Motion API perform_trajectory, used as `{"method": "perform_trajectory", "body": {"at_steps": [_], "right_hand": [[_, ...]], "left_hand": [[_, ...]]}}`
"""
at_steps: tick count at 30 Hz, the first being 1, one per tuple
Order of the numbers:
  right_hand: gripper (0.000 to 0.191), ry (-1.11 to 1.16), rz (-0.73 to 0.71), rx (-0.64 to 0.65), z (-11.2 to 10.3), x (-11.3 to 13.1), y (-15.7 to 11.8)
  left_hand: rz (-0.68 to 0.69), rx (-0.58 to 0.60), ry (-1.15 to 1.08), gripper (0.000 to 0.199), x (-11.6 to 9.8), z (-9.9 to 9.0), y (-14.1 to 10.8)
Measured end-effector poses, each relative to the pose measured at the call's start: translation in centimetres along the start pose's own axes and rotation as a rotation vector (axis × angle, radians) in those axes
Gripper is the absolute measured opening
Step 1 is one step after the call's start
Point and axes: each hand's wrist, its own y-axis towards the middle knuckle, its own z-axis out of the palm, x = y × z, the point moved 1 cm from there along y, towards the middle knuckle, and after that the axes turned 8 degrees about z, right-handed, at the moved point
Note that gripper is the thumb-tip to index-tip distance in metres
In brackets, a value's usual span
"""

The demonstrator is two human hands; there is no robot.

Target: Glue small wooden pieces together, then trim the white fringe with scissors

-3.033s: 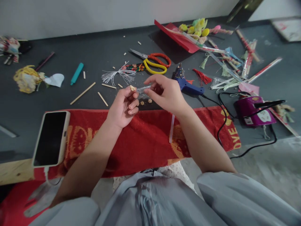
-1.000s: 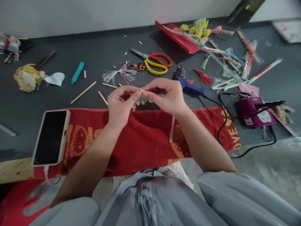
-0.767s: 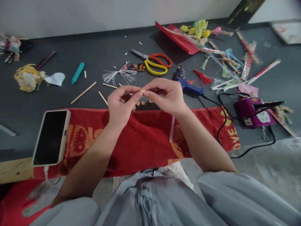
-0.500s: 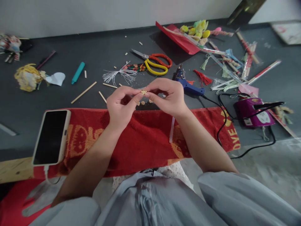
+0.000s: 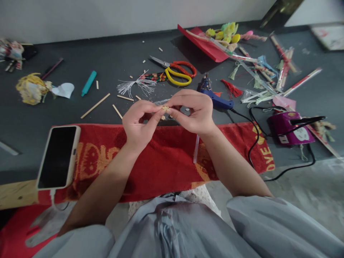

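Observation:
A small pale-yellow piece (image 5: 165,108), shaped like a cluster or little flower, sits between the fingertips of both hands. My left hand (image 5: 141,122) pinches it from the left with thumb and forefinger. From the right, my right hand (image 5: 192,109) pinches it the same way. Part of the piece is covered by the fingers. Just below it, similar tiny pieces (image 5: 163,118) lie near the edge of a red towel (image 5: 158,157), partly hidden by my thumbs. Right of my right hand lies a blue glue gun (image 5: 219,100) with its nozzle pointing away from me.
Scissors (image 5: 178,73) and a bundle of white threads (image 5: 137,85) lie beyond my hands. Thin wooden sticks (image 5: 95,106) and a teal marker (image 5: 89,83) are on the left, above a phone (image 5: 58,157). A purple power socket (image 5: 291,128) with black cables stands right.
Both hands have dipped slightly toward me with the piece, and my right hand has shifted a little right. The tiny pieces below are more covered now.

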Motion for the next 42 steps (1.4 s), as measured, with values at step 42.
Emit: {"method": "perform_trajectory", "body": {"at_steps": [42], "right_hand": [[0.020, -0.024, 0.050, 0.024, 0.40, -0.58, -0.14]], "left_hand": [[-0.867, 0.115, -0.509, 0.026, 0.28, 0.55, 0.49]]}}
